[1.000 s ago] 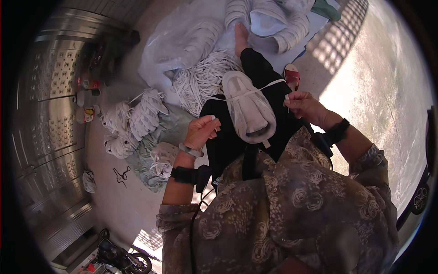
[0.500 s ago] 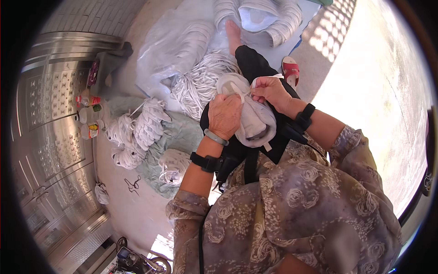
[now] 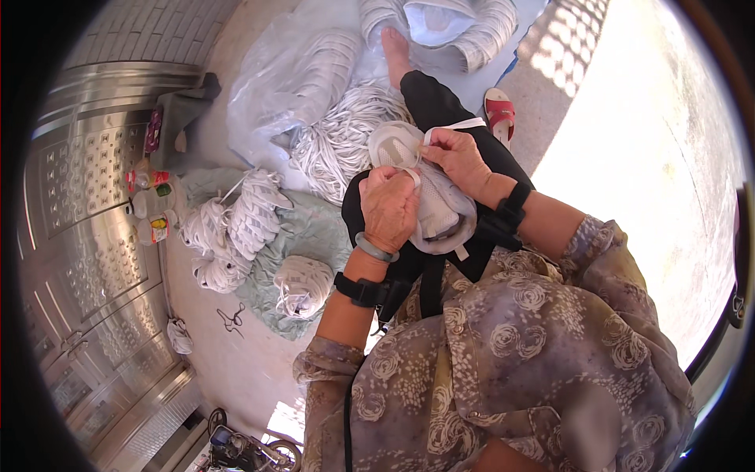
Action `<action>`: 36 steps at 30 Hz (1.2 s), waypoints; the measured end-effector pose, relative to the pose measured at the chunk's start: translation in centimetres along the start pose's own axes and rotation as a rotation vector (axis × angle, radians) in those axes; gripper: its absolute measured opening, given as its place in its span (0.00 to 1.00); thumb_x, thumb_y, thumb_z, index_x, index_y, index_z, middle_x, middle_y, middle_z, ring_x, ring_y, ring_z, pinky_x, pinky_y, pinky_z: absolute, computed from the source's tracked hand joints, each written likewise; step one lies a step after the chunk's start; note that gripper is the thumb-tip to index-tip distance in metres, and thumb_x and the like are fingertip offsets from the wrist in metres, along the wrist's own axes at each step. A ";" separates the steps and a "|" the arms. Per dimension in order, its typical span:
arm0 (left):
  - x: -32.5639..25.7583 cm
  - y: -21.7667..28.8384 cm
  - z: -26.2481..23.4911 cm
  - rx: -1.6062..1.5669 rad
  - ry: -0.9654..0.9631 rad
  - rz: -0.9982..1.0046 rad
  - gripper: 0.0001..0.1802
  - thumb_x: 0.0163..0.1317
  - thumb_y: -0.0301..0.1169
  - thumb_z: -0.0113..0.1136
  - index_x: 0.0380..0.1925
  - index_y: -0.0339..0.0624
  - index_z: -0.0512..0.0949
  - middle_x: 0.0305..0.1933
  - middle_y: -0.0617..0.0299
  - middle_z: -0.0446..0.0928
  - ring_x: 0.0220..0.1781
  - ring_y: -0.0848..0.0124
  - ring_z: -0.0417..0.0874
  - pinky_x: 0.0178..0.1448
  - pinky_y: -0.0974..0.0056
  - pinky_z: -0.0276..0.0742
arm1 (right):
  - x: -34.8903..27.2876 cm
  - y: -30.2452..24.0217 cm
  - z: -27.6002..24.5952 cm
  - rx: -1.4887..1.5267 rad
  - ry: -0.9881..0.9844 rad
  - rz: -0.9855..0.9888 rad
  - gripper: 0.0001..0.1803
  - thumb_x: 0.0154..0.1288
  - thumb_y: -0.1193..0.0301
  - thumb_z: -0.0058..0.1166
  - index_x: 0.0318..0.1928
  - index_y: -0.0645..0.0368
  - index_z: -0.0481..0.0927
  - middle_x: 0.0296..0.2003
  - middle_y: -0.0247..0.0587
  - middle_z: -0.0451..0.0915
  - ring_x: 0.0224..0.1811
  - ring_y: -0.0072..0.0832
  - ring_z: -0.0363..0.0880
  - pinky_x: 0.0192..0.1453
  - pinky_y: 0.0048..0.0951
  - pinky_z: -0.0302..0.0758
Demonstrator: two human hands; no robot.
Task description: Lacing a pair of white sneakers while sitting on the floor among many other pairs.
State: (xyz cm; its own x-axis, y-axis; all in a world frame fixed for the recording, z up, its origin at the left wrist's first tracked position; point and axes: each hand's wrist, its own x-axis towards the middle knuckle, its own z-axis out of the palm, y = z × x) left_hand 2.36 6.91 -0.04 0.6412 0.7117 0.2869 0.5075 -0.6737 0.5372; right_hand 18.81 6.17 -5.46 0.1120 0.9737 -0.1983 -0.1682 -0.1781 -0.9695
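Note:
A white mesh shoe upper (image 3: 442,206) lies across my lap, its toe end pointing away from me and a small tab at the near end. My left hand (image 3: 388,208) is closed at the upper's left edge, thumb and fingers pinching a bit of white shoelace (image 3: 416,176). On the opposite side my right hand (image 3: 458,160) pinches the lace near the upper's opening, and a white length of it trails over my right knee. The fingertips of both hands are close together, and the lace's exact path between them is too small to make out.
Beyond my knees lies a heap of loose white laces (image 3: 346,141). Stacked white uppers in plastic (image 3: 314,75) and more stacks (image 3: 484,43) sit farther off. Left are bundled uppers (image 3: 255,212) and one upper (image 3: 303,287) on a green sheet (image 3: 311,224), bottles (image 3: 153,200) and a red sandal (image 3: 499,112) at right.
My right hand has moved slightly left and closer to my left hand at the shoe upper. More of the white lace shows stretched over my right knee. Both hands keep their pinch.

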 end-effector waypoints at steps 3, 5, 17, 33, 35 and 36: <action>0.0 -0.1 0.1 -0.014 0.012 -0.001 0.13 0.48 0.31 0.55 0.35 0.44 0.76 0.32 0.61 0.77 0.41 0.60 0.71 0.44 0.58 0.62 | -0.3 0.0 -0.1 -0.024 0.013 -0.014 0.08 0.58 0.75 0.54 0.23 0.60 0.72 0.19 0.21 0.65 0.24 0.10 0.59 0.27 0.16 0.61; -0.1 0.0 0.1 -0.030 0.015 -0.007 0.12 0.48 0.31 0.54 0.35 0.44 0.76 0.33 0.61 0.77 0.41 0.60 0.71 0.44 0.58 0.62 | -0.4 0.1 -0.1 -0.032 0.018 -0.024 0.08 0.58 0.75 0.54 0.23 0.60 0.72 0.19 0.21 0.65 0.24 0.10 0.59 0.27 0.16 0.61; -3.4 -0.4 -1.5 -0.296 0.273 -0.382 0.08 0.59 0.28 0.54 0.34 0.36 0.79 0.23 0.66 0.72 0.24 0.77 0.68 0.28 0.74 0.63 | -0.5 -0.3 -0.2 -0.261 0.006 -0.119 0.08 0.57 0.75 0.53 0.24 0.61 0.70 0.19 0.24 0.64 0.24 0.12 0.58 0.27 0.18 0.62; -7.1 -0.1 -2.5 -1.386 0.291 -1.069 0.08 0.59 0.28 0.52 0.38 0.37 0.73 0.27 0.58 0.78 0.25 0.71 0.80 0.29 0.70 0.79 | -0.4 -0.9 0.2 -0.477 0.024 -0.386 0.07 0.53 0.74 0.53 0.25 0.62 0.69 0.18 0.45 0.69 0.22 0.37 0.68 0.28 0.33 0.66; -6.8 0.1 -1.9 -1.355 0.259 -1.096 0.07 0.60 0.27 0.53 0.37 0.38 0.73 0.29 0.57 0.78 0.28 0.70 0.81 0.31 0.70 0.79 | -0.2 -1.2 0.1 -0.562 0.010 -0.545 0.07 0.53 0.74 0.52 0.25 0.62 0.68 0.19 0.46 0.69 0.23 0.41 0.69 0.29 0.35 0.67; -6.7 0.0 -1.7 -1.357 0.265 -1.088 0.07 0.60 0.27 0.53 0.37 0.38 0.73 0.29 0.57 0.78 0.28 0.70 0.81 0.31 0.70 0.79 | -0.2 -1.3 0.0 -0.569 -0.008 -0.492 0.07 0.53 0.74 0.52 0.25 0.62 0.68 0.20 0.47 0.70 0.23 0.42 0.70 0.29 0.36 0.67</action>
State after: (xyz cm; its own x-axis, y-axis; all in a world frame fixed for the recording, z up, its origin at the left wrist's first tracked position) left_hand -2.86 2.45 -0.61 0.1953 0.7884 -0.5833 -0.2801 0.6148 0.7372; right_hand 19.03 6.17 -4.18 0.0363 0.9604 0.2761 0.4320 0.2341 -0.8710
